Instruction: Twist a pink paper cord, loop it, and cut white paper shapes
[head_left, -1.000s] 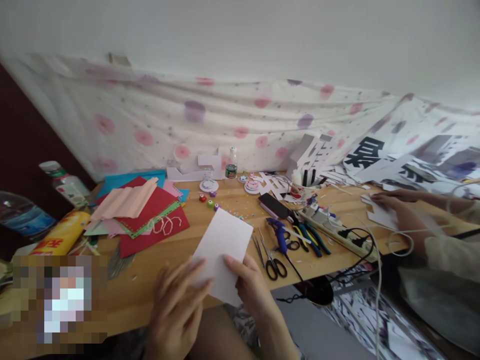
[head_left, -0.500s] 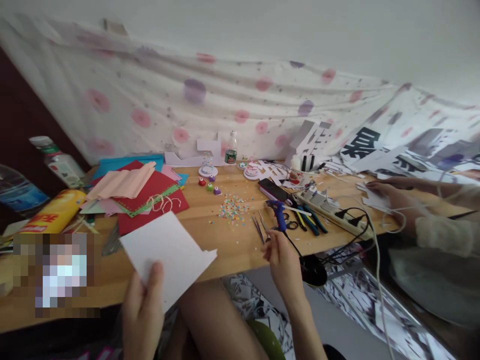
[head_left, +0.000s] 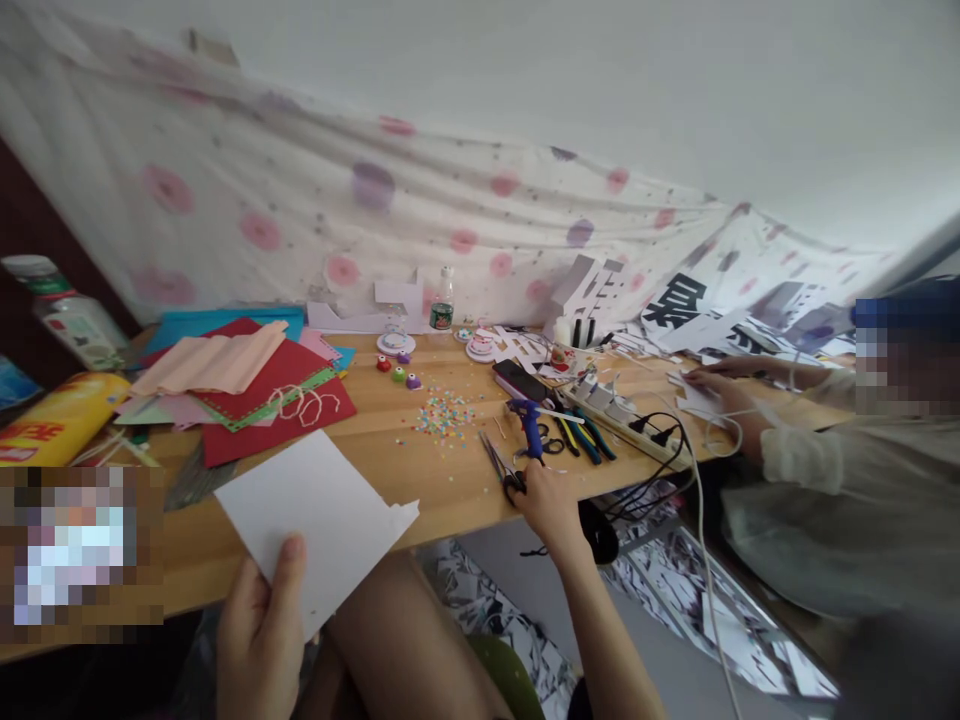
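My left hand [head_left: 262, 610] pinches a white sheet of card [head_left: 319, 525], thumb on top, held over the front edge of the table. A torn, uneven tab sticks out from the card's right corner. At the table edge, my right hand [head_left: 551, 500] is closed on the black handles of a pair of scissors [head_left: 501, 468], whose blades point away and to the left. Just beyond that hand lies a blue glue gun [head_left: 531, 428]. Another pair of dark-handled scissors [head_left: 553, 441] rests beside it. Small coloured beads [head_left: 444, 415] are scattered farther back.
Coloured papers [head_left: 255, 385] are piled on the left near a yellow canister [head_left: 64, 415]. Pliers [head_left: 592, 438], a power strip [head_left: 630, 420] and trailing cables occupy the right. Several small figures and a glass bottle [head_left: 442, 300] stand behind. Another person's hands [head_left: 724, 390] work at far right.
My right hand has come down onto the scissors, and their handles now show at its fingers. The view has swung right, showing more of the other person. My left hand still holds the card.
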